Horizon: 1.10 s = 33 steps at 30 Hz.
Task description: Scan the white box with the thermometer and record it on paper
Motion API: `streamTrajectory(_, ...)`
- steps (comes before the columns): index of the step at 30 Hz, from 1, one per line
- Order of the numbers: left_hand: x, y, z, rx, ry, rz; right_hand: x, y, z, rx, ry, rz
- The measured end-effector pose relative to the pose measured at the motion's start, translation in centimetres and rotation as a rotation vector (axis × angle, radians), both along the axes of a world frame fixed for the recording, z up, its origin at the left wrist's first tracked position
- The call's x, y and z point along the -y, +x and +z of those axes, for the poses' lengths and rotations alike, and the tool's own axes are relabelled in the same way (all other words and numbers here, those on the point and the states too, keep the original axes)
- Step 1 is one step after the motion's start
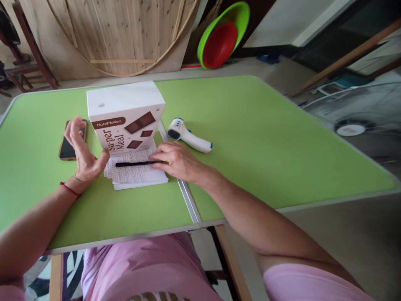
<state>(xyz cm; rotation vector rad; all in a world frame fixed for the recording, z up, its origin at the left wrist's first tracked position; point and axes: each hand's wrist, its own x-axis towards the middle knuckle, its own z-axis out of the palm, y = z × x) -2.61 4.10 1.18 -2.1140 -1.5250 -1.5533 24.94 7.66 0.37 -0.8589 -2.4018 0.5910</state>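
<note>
I am seated at a bright green folding table (250, 138), looking down at my two bare hands near the left centre of the frame. My right hand (177, 161) lies flat, palm down, fingers loosely together, its fingertips touching the right end of a black pen (138, 164). The pen lies crosswise on an open book (136, 173) of printed text, just below the middle of the frame. Standing upright on the far edge of that book is a white NutriMotion Super Meal box (125, 115) printed with brown chocolate pieces. My left hand (82, 152), a red string at its wrist, is raised on edge just left of the book, fingers spread wide and holding nothing, thumb close to the page. Behind it, a smartphone (67, 146) in a brown case lies flat on the table. Right of the box lies a white and blue infrared thermometer (188, 136). In the upper centre, green and red plastic basins (222, 35) lean against the wall.
</note>
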Motion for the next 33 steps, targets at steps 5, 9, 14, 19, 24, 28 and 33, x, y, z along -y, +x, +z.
streamTrajectory(5, 3.1, 2.4, 1.1, -0.338, 0.258, -0.234, -0.1, 0.4, 0.1, 0.079, -0.015, 0.021)
streamTrajectory(9, 4.8, 4.6, 1.4, -0.725, 0.072, -0.656, 0.0, 1.1, 1.5, -0.094, -0.015, -0.025)
streamTrajectory(14, 5.0, 5.3, 0.2, -0.813, -0.118, -0.688, 0.5, 0.7, 2.4, -0.555, -0.308, -0.093)
streamTrajectory(19, 4.9, 5.0, -0.4, -0.832, -0.225, -0.686, -0.2, -0.5, 1.5, -0.983, -0.609, -0.162)
streamTrajectory(24, 5.0, 5.1, -0.4, -0.829, -0.267, -0.693, -0.5, -0.7, 0.9, -1.039, -0.607, -0.195)
streamTrajectory(28, 4.9, 5.1, -0.4, -0.815, -0.256, -0.688, -0.5, -0.6, 0.9, -1.042, -0.574, -0.207)
streamTrajectory(33, 4.9, 5.0, -0.4, -0.819, -0.26, -0.695, -0.7, -0.6, 0.8, -0.998, -0.56, -0.216)
